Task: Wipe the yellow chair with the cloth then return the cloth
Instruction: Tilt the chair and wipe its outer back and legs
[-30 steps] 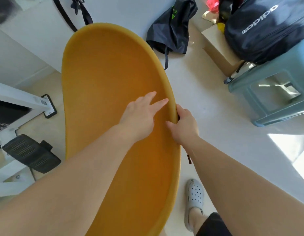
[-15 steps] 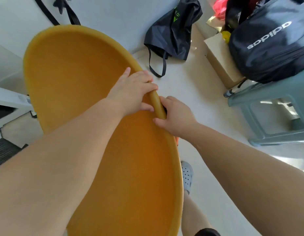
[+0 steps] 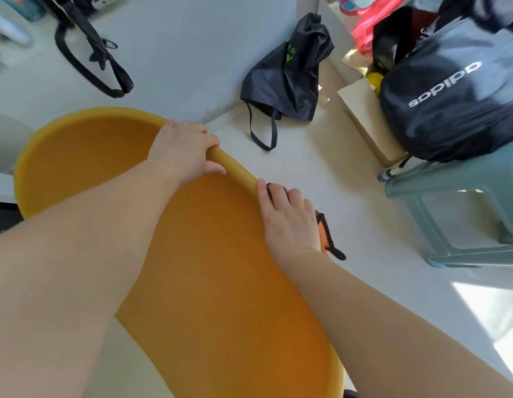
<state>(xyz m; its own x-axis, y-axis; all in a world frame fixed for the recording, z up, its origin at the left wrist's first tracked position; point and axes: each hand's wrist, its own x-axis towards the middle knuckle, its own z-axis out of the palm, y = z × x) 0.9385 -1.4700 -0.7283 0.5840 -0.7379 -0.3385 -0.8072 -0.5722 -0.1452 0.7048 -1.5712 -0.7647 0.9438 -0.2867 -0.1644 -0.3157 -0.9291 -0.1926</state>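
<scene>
- The yellow chair (image 3: pixel 209 268) fills the middle of my view: a smooth moulded shell in a deep mustard yellow, matte, with a faintly grainy surface.
- Its shell is a long oval dish, shallow and curved, with a thick rounded rim running all the way around it.
- The colour is paler and brighter along the far rim and darker, almost orange, in the hollow near me.
- The chair stands over the pale floor (image 3: pixel 321 173), near the corner of the grey wall.
- My left hand (image 3: pixel 183 150) grips the far right part of the rim, fingers curled over the outside and thumb on the inner side.
- My right hand (image 3: pixel 289 222) sits on the rim just nearer to me, thumb on the inner edge, fingers wrapped over the outside and clamped on the cloth (image 3: pixel 325 237).
- The cloth is orange with a dark edge; only a strip of it shows past my knuckles, on the outer side of the rim.
- A black drawstring bag (image 3: pixel 284 79) slumps in the corner, and a black backpack (image 3: pixel 450 93) with white lettering rests on a pale green plastic stool (image 3: pixel 465 214) to my right.
</scene>
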